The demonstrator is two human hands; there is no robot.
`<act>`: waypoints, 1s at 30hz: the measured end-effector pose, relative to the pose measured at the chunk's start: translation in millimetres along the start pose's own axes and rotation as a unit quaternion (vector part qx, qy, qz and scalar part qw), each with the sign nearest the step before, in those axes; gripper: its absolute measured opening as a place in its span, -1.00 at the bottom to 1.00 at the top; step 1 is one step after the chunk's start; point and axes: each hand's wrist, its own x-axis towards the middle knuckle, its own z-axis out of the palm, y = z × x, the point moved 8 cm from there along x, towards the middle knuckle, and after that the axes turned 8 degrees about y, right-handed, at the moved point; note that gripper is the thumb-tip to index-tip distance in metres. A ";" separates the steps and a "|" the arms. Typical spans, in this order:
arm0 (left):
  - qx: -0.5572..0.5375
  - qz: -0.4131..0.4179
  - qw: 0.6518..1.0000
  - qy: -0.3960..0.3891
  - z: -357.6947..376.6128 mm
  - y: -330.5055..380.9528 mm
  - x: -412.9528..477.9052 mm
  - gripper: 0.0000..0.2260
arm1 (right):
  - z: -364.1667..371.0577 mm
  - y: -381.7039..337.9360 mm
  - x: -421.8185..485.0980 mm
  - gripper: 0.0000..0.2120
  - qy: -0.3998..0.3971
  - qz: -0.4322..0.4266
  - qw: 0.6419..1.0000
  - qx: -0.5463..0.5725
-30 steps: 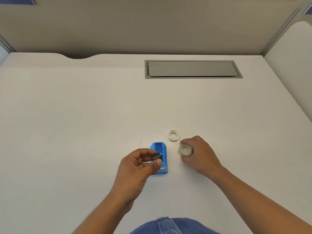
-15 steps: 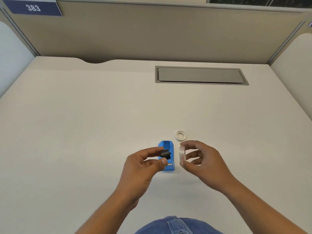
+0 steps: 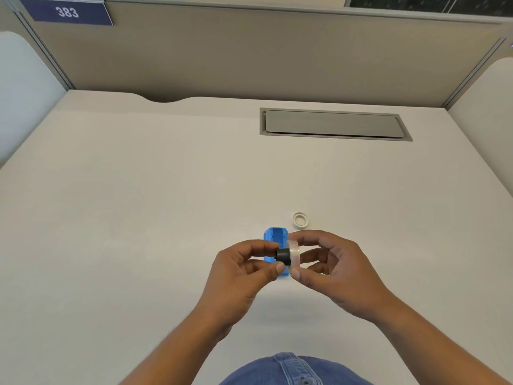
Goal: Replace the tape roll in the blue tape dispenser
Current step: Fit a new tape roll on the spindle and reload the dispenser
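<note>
Both hands met: left hand (image 3: pixel 238 276) pinches black spool (image 3: pixel 283 256), right hand (image 3: pixel 336 270) grips tape roll (image 3: pixel 294 255), hiding dispenser (image 3: pixel 274 240).

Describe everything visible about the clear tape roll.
The clear tape roll is a glossy, translucent whitish ring, held on edge above the desk, just right of the blue dispenser. The right hand pinches its rim between thumb and fingers. The black spindle, held by the left hand, meets its centre hole from the left.

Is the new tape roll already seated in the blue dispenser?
No: the right hand holds the tape roll above the dispenser while the left hand pushes the black hub into it.
</note>
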 end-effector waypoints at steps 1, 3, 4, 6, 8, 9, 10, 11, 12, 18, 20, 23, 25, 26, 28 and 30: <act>-0.001 0.001 1.000 0.001 -0.1 0.4 -0.3 -0.77 | 0.3 0.1 -0.3 -0.60 -0.003 0.000 1.000 0.000; -0.005 0.001 1.000 0.000 0.0 1.1 -0.8 -0.77 | 0.4 0.2 -1.0 -0.59 -0.008 0.000 1.000 -0.001; -0.007 0.001 1.000 -0.003 0.5 1.5 -1.1 -0.76 | 0.7 0.3 -1.3 -0.58 -0.011 0.000 1.000 -0.003; -0.006 0.006 1.000 -0.011 2.6 2.3 -1.3 -0.76 | 1.7 -0.1 -1.5 -0.58 -0.015 -0.003 1.000 -0.008; -0.005 0.010 1.000 -0.013 4.4 3.2 -1.5 -0.75 | 3.0 -1.1 -1.1 -0.58 -0.017 -0.007 1.000 -0.009; -0.004 0.012 1.000 -0.011 4.4 3.3 -1.3 -0.75 | 3.1 -1.4 -0.6 -0.58 -0.016 -0.008 1.000 -0.009; -0.001 0.014 1.000 -0.009 4.2 3.2 -0.9 -0.75 | 2.9 -1.6 -0.2 -0.58 -0.014 -0.008 1.000 -0.008; 0.002 0.014 1.000 -0.009 4.1 2.8 -0.5 -0.75 | 2.6 -1.6 0.3 -0.58 -0.013 -0.007 1.000 -0.007; 0.002 0.013 1.000 -0.011 4.4 2.4 -0.2 -0.76 | 2.2 -1.4 0.6 -0.58 -0.011 -0.007 1.000 -0.004; -0.059 -0.005 0.998 0.000 3.8 1.8 3.4 -0.84 | 0.3 -0.5 3.7 -0.57 0.005 -0.005 1.000 -0.009; -0.055 -0.004 0.999 0.002 3.5 1.3 4.7 -0.87 | 0.3 -0.1 4.7 -0.57 0.006 -0.005 1.000 -0.012; -0.051 -0.005 0.999 0.005 2.8 -0.8 6.5 -0.90 | 1.6 -0.2 5.7 -0.57 0.003 -0.002 1.000 -0.007; -0.050 -0.006 0.999 0.010 1.6 -1.5 7.5 -0.92 | 2.4 -0.3 6.3 -0.58 0.002 -0.001 1.000 -0.005; -0.044 -0.006 0.999 0.012 1.1 -1.7 8.0 -0.92 | 2.5 -0.3 6.7 -0.58 0.002 0.000 1.000 -0.007; -0.018 -0.001 1.000 0.019 -0.1 -2.7 9.5 -0.94 | 2.0 0.8 7.5 -0.59 0.005 0.004 1.000 -0.011; 0.014 0.002 0.999 0.030 -1.6 -4.8 11.0 -0.94 | 2.1 2.3 8.1 -0.58 0.006 0.008 1.000 -0.016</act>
